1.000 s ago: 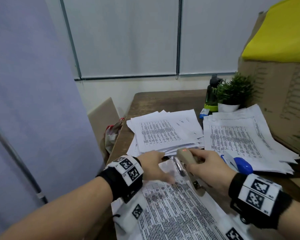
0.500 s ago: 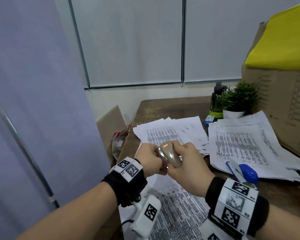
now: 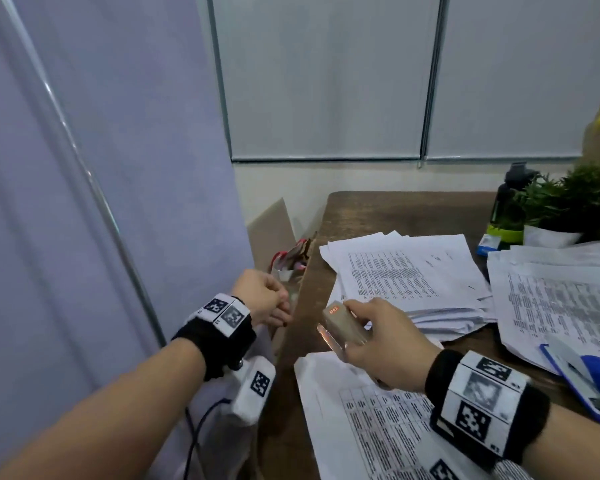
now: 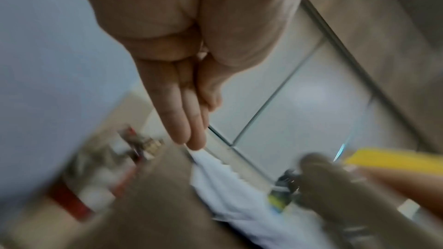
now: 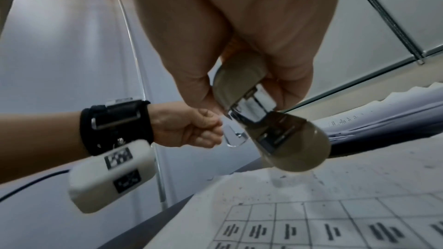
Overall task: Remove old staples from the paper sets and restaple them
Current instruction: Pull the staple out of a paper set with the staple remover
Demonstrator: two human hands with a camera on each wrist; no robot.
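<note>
My right hand (image 3: 371, 341) grips a small beige stapler marked MAX (image 3: 343, 323) and holds it in the air over the top left corner of the nearest paper set (image 3: 361, 427). In the right wrist view the beige stapler (image 5: 271, 126) hangs open, its metal insides and a clear tip showing above the paper set (image 5: 311, 215). My left hand (image 3: 267, 299) is off the table's left edge, above an open box (image 3: 271, 226). Its thumb lies against the fingers (image 4: 189, 116) in a pinch. Anything between them is too small to see.
Two loose piles of printed sheets lie on the wooden table (image 3: 395, 213), one in the middle (image 3: 406, 271) and one at the right (image 3: 551, 299). A blue stapler (image 3: 589, 379) rests on the right pile. A potted plant (image 3: 561, 209) and a dark bottle (image 3: 510, 206) stand behind.
Both hands rose from the paper and met at the stapler's tip. Now my left hand has swung left past the table edge, and my right hand has lowered the stapler a little.
</note>
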